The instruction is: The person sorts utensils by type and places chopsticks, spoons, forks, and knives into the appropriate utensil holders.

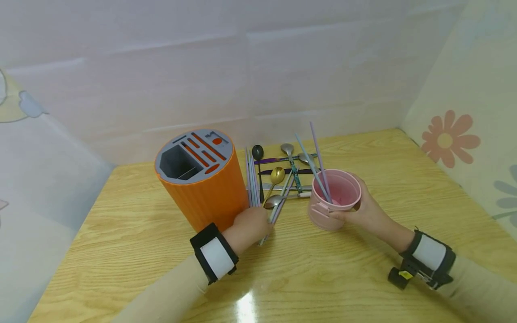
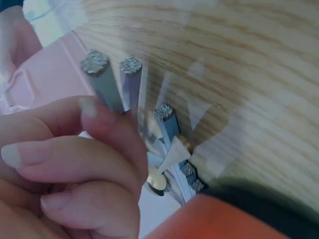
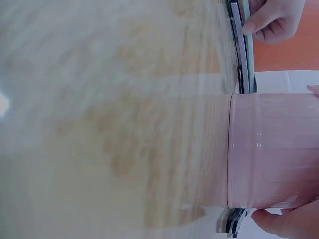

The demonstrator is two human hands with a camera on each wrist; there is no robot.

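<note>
My right hand grips a small pink bucket around its side. The bucket stands on the table with a blue chopstick and a purple chopstick leaning in it. Beside the orange utensil holder, my left hand pinches a green chopstick and a purple one near their patterned ends. Its fingers are curled in the left wrist view, and the pinch itself is partly hidden behind them. Those two chopsticks lie slanted over the table, close to a silver spoon.
Behind my left hand lie several more chopsticks, a black spoon, a gold spoon, a silver spoon and dark knives. The holder's grey top has slots and a large opening. A wall rises behind the wooden table.
</note>
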